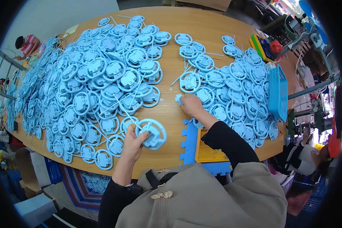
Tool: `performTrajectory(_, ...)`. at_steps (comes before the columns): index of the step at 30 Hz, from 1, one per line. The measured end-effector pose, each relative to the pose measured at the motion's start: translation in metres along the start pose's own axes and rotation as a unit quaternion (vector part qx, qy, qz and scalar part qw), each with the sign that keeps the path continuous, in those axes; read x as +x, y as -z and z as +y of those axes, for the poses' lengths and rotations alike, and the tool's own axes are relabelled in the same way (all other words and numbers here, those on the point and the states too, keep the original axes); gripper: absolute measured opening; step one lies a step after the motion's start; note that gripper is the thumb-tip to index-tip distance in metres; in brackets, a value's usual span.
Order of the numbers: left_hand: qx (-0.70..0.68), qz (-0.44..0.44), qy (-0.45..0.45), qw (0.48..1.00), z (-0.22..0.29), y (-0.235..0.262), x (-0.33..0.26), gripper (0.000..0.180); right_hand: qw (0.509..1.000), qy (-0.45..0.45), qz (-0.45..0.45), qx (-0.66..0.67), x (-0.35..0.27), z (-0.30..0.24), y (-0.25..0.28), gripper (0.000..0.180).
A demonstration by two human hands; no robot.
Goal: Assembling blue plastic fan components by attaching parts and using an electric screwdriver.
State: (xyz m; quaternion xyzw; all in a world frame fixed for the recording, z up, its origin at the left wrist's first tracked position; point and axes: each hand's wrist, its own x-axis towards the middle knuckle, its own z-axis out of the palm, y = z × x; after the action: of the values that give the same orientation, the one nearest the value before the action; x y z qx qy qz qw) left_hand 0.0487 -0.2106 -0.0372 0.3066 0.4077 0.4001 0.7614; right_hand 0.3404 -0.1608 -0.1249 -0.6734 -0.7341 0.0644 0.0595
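My left hand (131, 147) is closed on a light blue plastic toy steering wheel (152, 135), tilted above the near edge of the left pile. A thin blue rod (123, 105) runs up and left from beside this wheel. Between the fingertips of my right hand (193, 105) is a small light blue plastic piece (178, 99), low over the table at the near left side of the right pile. A large heap of such steering wheels (114, 69) covers the left of the table, many with thin rods. A smaller heap of steering wheels (231, 84) lies at the right.
A yellow basket (212, 152) rests on a blue foam mat (188, 143) under my right forearm. At the right edge stands a blue plastic basket (278, 93); beyond it is a yellow-and-green tray (261, 48). Other people sit at the far left (29, 45) and lower right (307, 159).
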Motion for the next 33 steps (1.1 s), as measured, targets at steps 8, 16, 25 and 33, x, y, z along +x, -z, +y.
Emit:
performTrajectory(8, 0.032, 0.077, -0.078, 0.993, 0.011, 0.012, 0.016, 0.038, 0.998, -0.063, -0.006, 0.013, 0.014, 0.004, -0.01, 0.022)
performTrajectory(16, 0.022, 0.102, -0.113, 0.988, 0.0, 0.02, 0.02, 0.036, 0.994, -0.045, 0.033, 0.09, 0.011, -0.009, 0.008, 0.014)
performTrajectory(25, 0.056, 0.138, -0.208, 0.967, -0.025, 0.0, 0.039, 0.035, 0.593, -0.2, -0.089, 0.775, -0.017, -0.128, 0.027, 0.011)
performTrajectory(33, 0.172, 0.154, -0.208, 0.951, -0.011, 0.002, 0.023, 0.044, 0.787, -0.044, 0.056, 0.613, -0.011, -0.13, -0.001, 0.026)
